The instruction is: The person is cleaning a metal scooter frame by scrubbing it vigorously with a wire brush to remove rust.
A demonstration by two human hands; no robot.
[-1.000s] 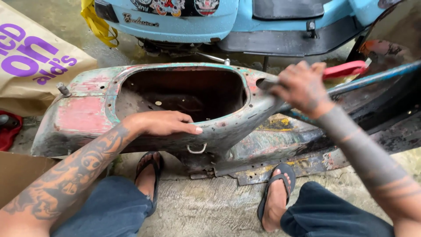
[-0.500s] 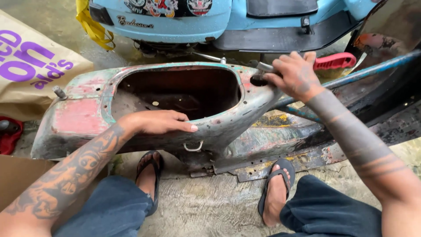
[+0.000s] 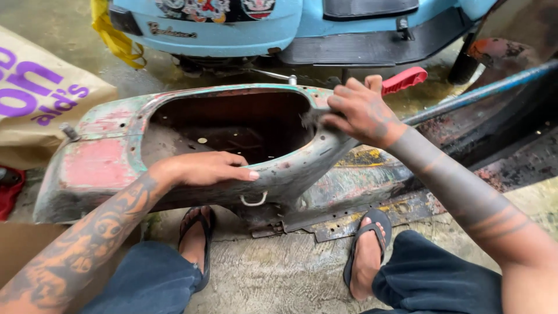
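An old scooter body shell (image 3: 99,168), with worn red and green paint and rust, lies on its side in front of me. My left hand (image 3: 203,168) lies flat on its near rim, fingers stretched out and gripping nothing. My right hand (image 3: 360,110) is closed on a red-handled tool (image 3: 404,80). The tool's dark, frayed end (image 3: 311,119) presses on the right edge of the shell's big opening (image 3: 232,125). My two feet in sandals (image 3: 366,250) stand on the concrete just below the shell.
A light-blue scooter (image 3: 232,26) stands close behind the shell, with a yellow cloth (image 3: 119,43) hanging at its left. A tan paper bag (image 3: 40,99) lies at the left and a red object (image 3: 9,189) at the left edge. A blue bar (image 3: 494,87) runs off to the right.
My right hand has slid left along the rim with the tool, from the shell's right arm to the edge of the opening. My left hand has stayed on the near rim.
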